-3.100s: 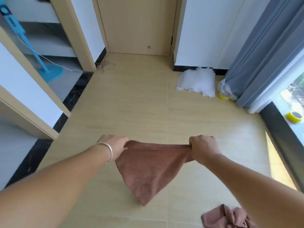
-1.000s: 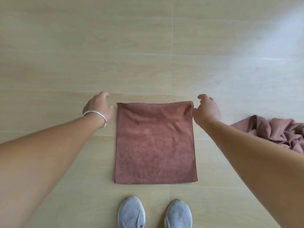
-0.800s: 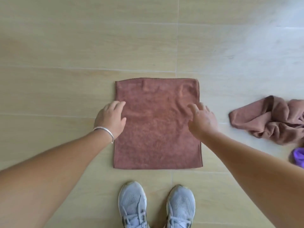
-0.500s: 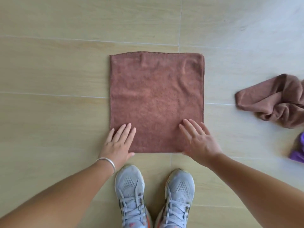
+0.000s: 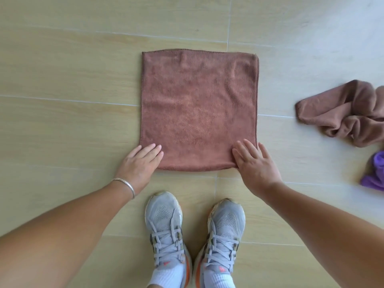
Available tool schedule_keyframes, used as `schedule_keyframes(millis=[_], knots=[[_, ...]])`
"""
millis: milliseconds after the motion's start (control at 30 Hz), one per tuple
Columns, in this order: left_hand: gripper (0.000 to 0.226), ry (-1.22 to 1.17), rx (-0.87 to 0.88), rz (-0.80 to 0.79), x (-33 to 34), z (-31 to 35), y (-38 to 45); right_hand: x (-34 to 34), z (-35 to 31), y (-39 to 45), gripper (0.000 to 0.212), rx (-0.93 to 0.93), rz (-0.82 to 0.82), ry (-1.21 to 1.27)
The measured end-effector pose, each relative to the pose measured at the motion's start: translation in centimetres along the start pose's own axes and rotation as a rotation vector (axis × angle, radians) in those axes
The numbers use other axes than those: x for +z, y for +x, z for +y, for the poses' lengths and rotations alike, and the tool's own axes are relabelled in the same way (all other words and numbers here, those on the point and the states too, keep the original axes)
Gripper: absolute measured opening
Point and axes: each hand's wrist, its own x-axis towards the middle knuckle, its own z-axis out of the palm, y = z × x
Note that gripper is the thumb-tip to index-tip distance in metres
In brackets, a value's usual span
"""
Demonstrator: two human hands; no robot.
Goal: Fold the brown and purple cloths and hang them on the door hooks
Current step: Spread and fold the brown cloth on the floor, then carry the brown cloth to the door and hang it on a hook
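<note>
Flat brown cloth [image 5: 199,111]: one, spread smooth on the floor [image 5: 72,80] at centre frame, roughly square, stitched hem visible along its top and left edges. Faint creases near the top edge; otherwise it lies flat, edges in line with the tile joints.

Cloth count: three in view. Two brown, one purple.
- The second, crumpled brown cloth [image 5: 349,115] lies bunched at the right edge of the frame, well apart from the flat one and partly cut off by the frame.
- The purple cloth [image 5: 374,173] sits just below the crumpled one, lower right, also bunched and cut off by the frame edge. Cannot tell whether the two touch.

Hands: two, both bare, both at the lower edge of the flat cloth.
- Left hand [image 5: 139,163]: fingers extended and together, palm down, resting over the lower left corner of the cloth; fingertips on the fabric, heel of the hand on the floor. It grips nothing. One thin silver bracelet [image 5: 126,186] on that wrist.
- Right hand [image 5: 253,163]: fingers spread, palm down, pressing flat on the lower right corner of the cloth. It grips nothing either.

Shoes [image 5: 195,235]: two, grey with laces, orange at the soles, white socks, at lower centre just below the cloth, toes pointing toward it, not touching it.

Floor: pale wood-look tiles with thin joints, brighter toward the upper right.
</note>
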Motion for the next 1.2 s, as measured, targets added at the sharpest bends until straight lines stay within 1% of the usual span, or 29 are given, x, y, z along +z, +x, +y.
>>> schedule_keyframes(millis=[67,167,233,400,467,567,733,833,933,1067,1200], knots=[[0.048,-0.008,-0.025,-0.055,-3.2,-0.6,-0.2,-2.4,0.5,-1.1,0.054,0.001,0.003,0.001],[0.044,-0.018,-0.075,-0.092,-8.7,-1.4,0.0,-7.1,1.4,-2.7,0.052,-0.007,0.011,0.038],[0.043,-0.035,-0.079,-0.05,-13.2,-2.1,0.5,-11.3,2.6,-3.6,0.049,0.004,0.033,0.056],[0.048,0.017,-0.151,-0.109,-24.7,-3.9,2.1,-23.0,6.5,-6.0,0.043,0.06,0.109,0.076],[0.049,0.032,-0.165,-0.063,-29.6,-4.4,2.6,-27.8,8.4,-7.0,0.042,0.077,0.144,0.066],[0.038,0.076,-0.206,-0.003,-37.7,-4.8,2.9,-35.3,11.2,-9.3,0.039,0.106,0.188,0.086],[0.025,0.114,-0.325,0.027,-50.6,-4.9,2.3,-46.4,14.8,-14.2,0.04,0.143,0.28,0.079],[0.022,0.096,-0.397,0.008,-58.9,-4.5,1.3,-52.8,16.2,-17.8,0.036,0.158,0.324,0.081],[0.019,0.09,-0.411,0.046,-67.7,-3.9,-0.2,-59.7,17.5,-21.7,0.035,0.179,0.39,0.07],[0.016,0.057,-0.393,0.192,-79.7,-3.4,-2.9,-68.8,19.2,-27.2,0.033,0.193,0.469,0.015],[0.017,0.083,-0.379,0.263,-89.2,-2.2,-5.7,-75.8,20.4,-32.2,0.031,0.197,0.533,-0.056]])
